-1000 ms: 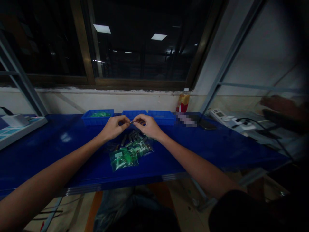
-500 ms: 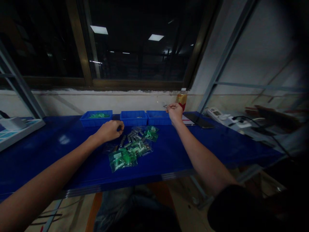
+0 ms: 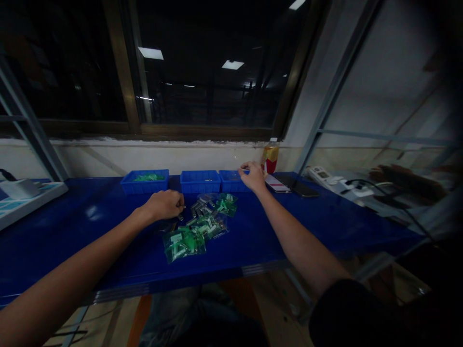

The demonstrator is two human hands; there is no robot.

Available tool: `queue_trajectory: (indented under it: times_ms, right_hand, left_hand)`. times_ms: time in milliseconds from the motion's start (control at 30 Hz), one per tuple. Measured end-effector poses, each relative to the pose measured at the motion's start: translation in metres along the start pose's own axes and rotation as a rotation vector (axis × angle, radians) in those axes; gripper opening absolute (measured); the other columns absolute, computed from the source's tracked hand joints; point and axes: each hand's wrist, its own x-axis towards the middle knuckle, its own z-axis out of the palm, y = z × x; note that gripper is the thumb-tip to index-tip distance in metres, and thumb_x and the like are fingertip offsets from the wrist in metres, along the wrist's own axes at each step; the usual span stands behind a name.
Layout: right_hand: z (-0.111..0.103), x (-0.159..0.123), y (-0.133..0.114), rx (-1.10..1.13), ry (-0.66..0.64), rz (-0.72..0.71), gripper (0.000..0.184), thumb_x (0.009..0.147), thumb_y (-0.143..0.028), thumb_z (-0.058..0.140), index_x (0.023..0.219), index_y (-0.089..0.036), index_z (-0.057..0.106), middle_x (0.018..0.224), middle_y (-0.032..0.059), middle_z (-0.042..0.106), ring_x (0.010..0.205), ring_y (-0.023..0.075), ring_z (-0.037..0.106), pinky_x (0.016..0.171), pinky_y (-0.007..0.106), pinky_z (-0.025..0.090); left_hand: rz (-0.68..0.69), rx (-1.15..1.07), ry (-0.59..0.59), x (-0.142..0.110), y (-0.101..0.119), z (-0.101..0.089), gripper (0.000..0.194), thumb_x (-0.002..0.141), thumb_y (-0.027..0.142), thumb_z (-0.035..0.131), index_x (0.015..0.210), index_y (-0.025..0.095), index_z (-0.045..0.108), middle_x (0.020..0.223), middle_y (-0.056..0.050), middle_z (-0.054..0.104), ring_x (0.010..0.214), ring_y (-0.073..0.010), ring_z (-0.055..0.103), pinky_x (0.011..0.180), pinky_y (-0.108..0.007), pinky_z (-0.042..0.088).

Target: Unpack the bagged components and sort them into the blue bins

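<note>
My left hand [image 3: 164, 205] rests curled on the blue table [image 3: 72, 226], its fingertips at a cluster of small grey metal cylinders [image 3: 197, 208]. What it grips, if anything, is hidden. My right hand [image 3: 251, 176] reaches out over the rightmost blue bin [image 3: 228, 180], thumb and fingers pinched together; anything between them is too small to make out. Green plastic bags of small parts [image 3: 183, 241] lie in a loose pile in front of me, between my forearms.
Two more blue bins stand along the back: the middle bin [image 3: 200, 181] and the left bin [image 3: 145, 182], which holds green pieces. A bottle [image 3: 270, 157], a dark phone [image 3: 302, 189] and a white device with cables [image 3: 327, 174] lie right. A white tray [image 3: 25, 193] sits far left.
My hands, first joined over the pile, have parted. The right hand went out to the right bin and has drawn back a little over it. The left hand dropped to the metal cylinders.
</note>
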Motion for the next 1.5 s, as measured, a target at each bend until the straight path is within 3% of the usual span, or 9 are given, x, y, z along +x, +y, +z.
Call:
queue_trajectory:
  times_ms: [100, 200, 333, 500, 633, 800, 1067, 1300, 1500]
  right_hand:
    - [-0.005, -0.002, -0.01, -0.106, -0.068, -0.01, 0.022, 0.068, -0.04, 0.057, 0.083, -0.023, 0.062, 0.1, 0.0069, 0.061, 0.114, 0.0302, 0.04, 0.09, 0.051, 0.026]
    - [-0.01, -0.01, -0.031, -0.044, -0.034, -0.065, 0.019, 0.071, -0.037, 0.054, 0.078, -0.021, 0.062, 0.089, 0.0059, 0.064, 0.103, 0.0273, 0.047, 0.086, 0.044, 0.032]
    - [-0.01, -0.043, -0.078, 0.174, -0.156, -0.365, 0.016, 0.078, -0.03, 0.049, 0.079, -0.018, 0.059, 0.078, 0.0031, 0.064, 0.081, 0.0182, 0.054, 0.081, 0.033, 0.037]
    - [-0.002, -0.085, -0.114, 0.187, -0.415, -0.663, 0.02, 0.075, -0.022, 0.055, 0.095, -0.019, 0.054, 0.084, 0.002, 0.06, 0.084, 0.0177, 0.051, 0.076, 0.031, 0.037]
    - [-0.001, -0.088, -0.112, 0.118, -0.486, -0.712, 0.02, 0.076, -0.017, 0.054, 0.096, -0.018, 0.053, 0.089, 0.004, 0.057, 0.087, 0.0174, 0.05, 0.077, 0.031, 0.036]
    - [-0.005, -0.085, -0.11, 0.019, -0.495, -0.752, 0.014, 0.078, -0.022, 0.054, 0.091, -0.018, 0.054, 0.091, 0.0046, 0.056, 0.089, 0.0184, 0.048, 0.077, 0.032, 0.035]
    - [-0.009, -0.09, -0.116, -0.032, -0.518, -0.781, 0.016, 0.078, -0.025, 0.053, 0.092, -0.018, 0.054, 0.089, 0.0051, 0.056, 0.089, 0.0195, 0.049, 0.076, 0.032, 0.035]
    - [-0.009, -0.09, -0.117, 0.051, -0.481, -0.722, 0.012, 0.077, -0.024, 0.052, 0.089, -0.019, 0.054, 0.084, 0.0018, 0.055, 0.081, 0.0157, 0.05, 0.074, 0.028, 0.036]
    - [-0.008, -0.089, -0.115, -0.002, -0.52, -0.738, 0.012, 0.076, -0.022, 0.053, 0.088, -0.019, 0.055, 0.081, 0.0018, 0.058, 0.079, 0.0157, 0.049, 0.07, 0.028, 0.034]
  left_hand:
    - [-0.019, -0.012, 0.006, 0.002, -0.003, 0.002, 0.023, 0.072, 0.038, 0.049, 0.086, 0.027, 0.063, 0.091, -0.001, 0.068, 0.083, -0.0219, 0.062, 0.064, -0.028, 0.044]
    - [-0.024, -0.024, 0.003, 0.003, -0.005, 0.004, 0.022, 0.072, 0.04, 0.051, 0.082, 0.026, 0.063, 0.089, -0.001, 0.068, 0.08, -0.0223, 0.063, 0.062, -0.029, 0.044]
    - [0.038, -0.095, 0.107, 0.005, -0.005, 0.005, 0.019, 0.075, 0.035, 0.051, 0.086, 0.022, 0.06, 0.084, -0.003, 0.067, 0.076, -0.0206, 0.062, 0.063, -0.028, 0.044]
    - [0.222, -0.231, 0.355, 0.006, 0.002, 0.004, 0.015, 0.08, 0.03, 0.05, 0.088, 0.018, 0.053, 0.084, -0.004, 0.064, 0.078, -0.0183, 0.061, 0.068, -0.027, 0.044]
    - [0.307, -0.285, 0.426, 0.007, 0.007, 0.006, 0.012, 0.081, 0.026, 0.048, 0.09, 0.018, 0.05, 0.086, -0.005, 0.062, 0.081, -0.0189, 0.06, 0.069, -0.028, 0.045]
    - [0.303, -0.38, 0.389, 0.005, 0.011, 0.009, 0.031, 0.08, 0.018, 0.046, 0.109, 0.016, 0.037, 0.09, -0.007, 0.062, 0.083, -0.0192, 0.061, 0.07, -0.029, 0.046]
    - [0.27, -0.368, 0.325, 0.001, 0.019, 0.007, 0.044, 0.073, 0.007, 0.043, 0.114, 0.016, 0.032, 0.095, -0.008, 0.06, 0.088, -0.0178, 0.059, 0.075, -0.027, 0.045]
    - [0.188, -0.139, 0.337, 0.0, 0.018, 0.005, 0.019, 0.08, 0.025, 0.045, 0.094, 0.015, 0.053, 0.091, -0.009, 0.062, 0.087, -0.021, 0.059, 0.075, -0.029, 0.045]
    - [0.134, 0.02, 0.255, -0.005, 0.022, 0.0, 0.027, 0.086, 0.031, 0.037, 0.096, 0.019, 0.059, 0.093, -0.007, 0.065, 0.085, -0.0221, 0.061, 0.068, -0.029, 0.046]
